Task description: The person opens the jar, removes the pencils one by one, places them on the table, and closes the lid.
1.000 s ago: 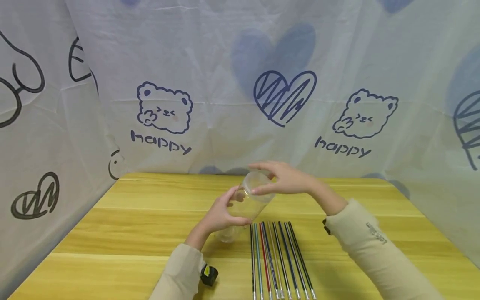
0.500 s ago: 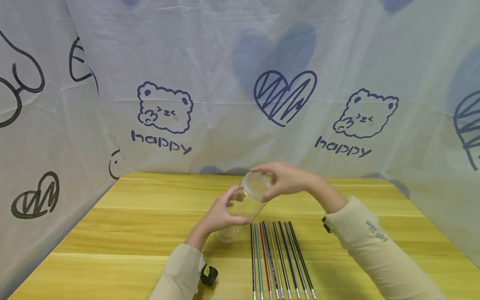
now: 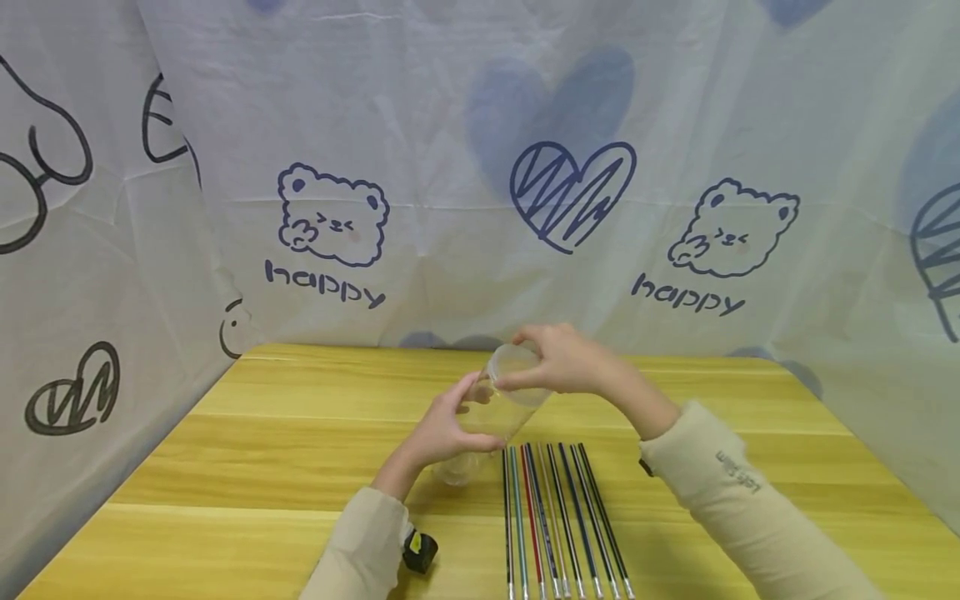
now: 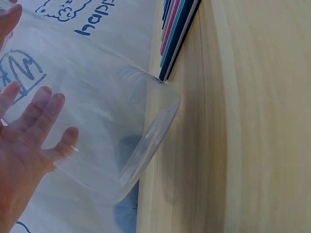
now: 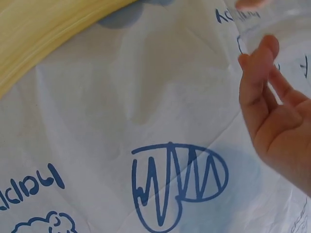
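A clear plastic jar (image 3: 510, 414) is held tilted above the table, its translucent lid (image 3: 516, 360) facing up and to the right. My left hand (image 3: 437, 431) grips the jar's side, thumb toward me and fingers behind the wall. In the left wrist view, the jar's rounded base (image 4: 150, 145) hangs near the tabletop. My right hand (image 3: 576, 363) holds the lid's rim between thumb and curled fingers; the right wrist view catches that hand (image 5: 279, 114) beside the clear rim at its upper right corner.
Several pencils (image 3: 558, 517) with silver ends lie side by side on the yellow wood-grain table (image 3: 247, 450), just right of the jar. A white cloth (image 3: 450, 250) with blue drawings hangs behind the table. Another cloth side (image 3: 150, 275) borders the left.
My right hand has shifted its fingers back and forth round the lid's rim, its thumb now farther left than half a second ago. The left hand and jar stay nearly still.
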The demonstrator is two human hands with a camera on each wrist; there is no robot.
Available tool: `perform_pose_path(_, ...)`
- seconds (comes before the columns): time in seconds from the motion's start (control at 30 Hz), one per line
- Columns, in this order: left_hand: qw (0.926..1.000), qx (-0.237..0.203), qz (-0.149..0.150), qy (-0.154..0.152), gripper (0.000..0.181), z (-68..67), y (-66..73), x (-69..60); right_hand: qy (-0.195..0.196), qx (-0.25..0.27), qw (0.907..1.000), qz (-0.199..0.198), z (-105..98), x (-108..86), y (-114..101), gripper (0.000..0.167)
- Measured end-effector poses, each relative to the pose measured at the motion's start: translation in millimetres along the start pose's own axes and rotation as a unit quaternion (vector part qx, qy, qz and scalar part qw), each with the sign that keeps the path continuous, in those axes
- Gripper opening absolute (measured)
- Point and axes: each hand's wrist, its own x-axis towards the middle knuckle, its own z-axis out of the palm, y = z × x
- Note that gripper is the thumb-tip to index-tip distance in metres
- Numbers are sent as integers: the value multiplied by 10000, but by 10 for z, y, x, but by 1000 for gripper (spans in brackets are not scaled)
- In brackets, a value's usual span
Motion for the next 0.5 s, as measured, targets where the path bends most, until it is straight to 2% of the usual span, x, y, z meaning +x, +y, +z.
perform_pose_path(0.2,10000,-2,-15,-37,85,5,-2,-3,370,-648,9968,292,80,13,-5,64)
perform_pose_path(0.33,10000,3,-23,-14,85,5,1,-3,392,-970,9936,436,63,7,-4,77)
perform_pose_path(0.43,10000,23,-20,-4,85,6,-2,2,371,-856,9954,237,8,-8,25,80)
perform_pose_path(0.5,10000,25,-6,-4,84,5,-4,6,262,-467,9983,-219,-45,-18,58,71)
